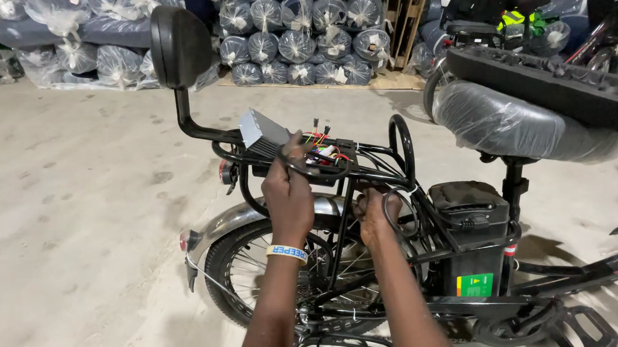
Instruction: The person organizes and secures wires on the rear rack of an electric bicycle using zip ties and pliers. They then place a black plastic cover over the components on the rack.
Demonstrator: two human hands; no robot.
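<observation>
A black electric bicycle stands side-on below me, its rear rack (pixel 388 172) at the centre. On the rack lies a grey metal controller box (pixel 262 131) with a bundle of coloured wires (pixel 322 151). My left hand (pixel 288 192) reaches up to the rack and grips black cable beside the wires. My right hand (pixel 374 214) is closed around a black cable loop (pixel 393 207) under the rack rail. A black battery box (pixel 468 230) sits behind the seat post.
A plastic-wrapped saddle (pixel 519 123) and a padded backrest (pixel 179 48) rise above the rack. The rear wheel (pixel 246 270) and a pedal (pixel 589 333) are low in view. Stacks of plastic-wrapped seats (pixel 303 41) line the far wall on a concrete floor.
</observation>
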